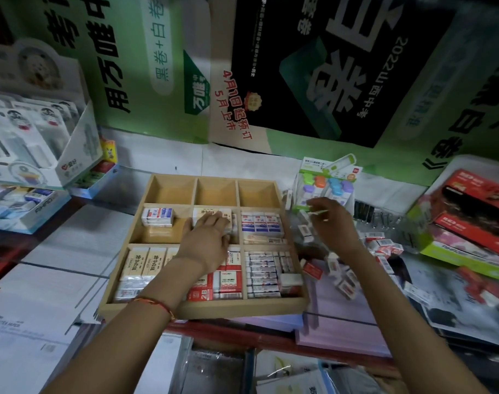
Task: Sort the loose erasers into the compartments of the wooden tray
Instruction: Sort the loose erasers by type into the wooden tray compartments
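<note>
Looks well past halfway, judging by the wooden tray point(202, 309) in the middle of the tabletop point(58, 245). Along the tray's far edge: three empty compartments point(216, 191). In the middle row: a short stack of blue-and-white erasers point(158, 216) at the left with room to spare, pale erasers point(204, 214) under the left hand point(208, 233) in the centre, a fuller batch of red-and-blue erasers point(261, 223) at the right. Along the near edge: cream erasers point(144, 263), red-and-white erasers point(228, 282) and rows of small erasers point(263, 273), all close to full. Left hand laid over the centre compartment, fingers bent down onto the pale erasers; cannot tell whether gripping one or only pressing it into place. Right hand point(332, 223) beyond the tray's right edge, above the loose erasers point(342, 275), pinching a small green thing point(302, 207) between thumb and fingertips; too blurred to name. Still to do: a good scatter of loose erasers toward the right edge of the tabletop, near a green box point(441, 251). Probably calls for starting on the empty far row, since the near compartments leave little space.
</note>
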{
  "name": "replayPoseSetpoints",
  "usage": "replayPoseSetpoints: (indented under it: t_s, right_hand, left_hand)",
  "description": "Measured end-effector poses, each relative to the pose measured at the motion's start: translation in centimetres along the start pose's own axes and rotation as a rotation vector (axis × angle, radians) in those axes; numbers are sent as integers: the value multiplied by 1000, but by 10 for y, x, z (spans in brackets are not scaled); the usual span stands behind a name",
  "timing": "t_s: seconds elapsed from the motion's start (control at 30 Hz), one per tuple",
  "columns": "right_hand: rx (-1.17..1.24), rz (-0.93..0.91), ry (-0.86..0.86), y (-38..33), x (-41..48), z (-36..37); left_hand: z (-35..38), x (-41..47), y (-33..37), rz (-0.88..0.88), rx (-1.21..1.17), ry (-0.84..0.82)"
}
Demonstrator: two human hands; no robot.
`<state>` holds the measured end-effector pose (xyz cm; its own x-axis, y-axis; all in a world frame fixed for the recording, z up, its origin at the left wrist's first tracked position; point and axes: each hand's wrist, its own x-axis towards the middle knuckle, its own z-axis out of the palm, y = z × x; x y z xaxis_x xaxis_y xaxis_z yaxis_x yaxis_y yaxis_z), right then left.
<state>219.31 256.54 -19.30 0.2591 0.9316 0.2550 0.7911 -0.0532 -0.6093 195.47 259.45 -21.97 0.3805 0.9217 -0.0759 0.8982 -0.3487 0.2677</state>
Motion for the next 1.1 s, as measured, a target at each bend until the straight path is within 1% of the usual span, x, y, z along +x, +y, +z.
replayPoseSetpoints:
  t_s: [0.07,0.13,0.27,0.33,0.4,0.47,0.53,0.6,0.7,0.77,0.8,0.83,0.87,0.9,0.93,0.97,1.03,1.1]
  right_hand:
    - [-24,133,83,30,3,-17]
    - [-55,194,94,51,5,-23]
    - [-210,101,-118,60,9,-5]
    - [-257,53,-123,52,14,7]
    - [-371,21,-115,42,21,17]
    - [-551,27,-156,33,29,27]
    - [-674,63,-193,28,35,34]
    - [-704,109,-207,26,39,38]
    - [-685,146,-236,22,45,39]
    - [-582,154,-202,16,51,34]
    - [-455,176,-154,11,54,30]
    - [-259,200,-114,4,55,25]
    - [-11,211,-106,-5,53,20]
    - [248,213,-151,-17,48,16]
    - [466,215,-241,-29,41,12]
    - [621,216,-347,-39,33,12]
    - [777,227,-505,-55,23,19]
    - [829,258,-592,-65,20,27]
  left_hand:
    - [1,1,1,-13,17,17]
    - [2,2,0,-18,26,23]
    - [0,3,-3,-9,-7,-26]
    - [-1,4,-4,-13,-27,-56]
    - [-1,4,-4,-16,-37,-67]
    - [0,4,-3,-22,-35,-75]
    - [1,4,-3,-31,-36,-77]
    - [2,3,-3,-33,-39,-75]
    - [3,1,-3,-31,-46,-63]
    - [2,1,-2,-30,-45,-60]
    - [2,1,-1,-29,-41,-60]
    - [2,1,-1,-30,-37,-59]
    - [2,1,-1,-32,-34,-55]
    - [3,1,-2,-34,-35,-52]
    - [4,0,-2,-35,-40,-50]
    - [4,0,-2,-36,-46,-50]
    - [5,-1,-2,-37,-54,-52]
    - [4,-2,-2,-38,-67,-58]
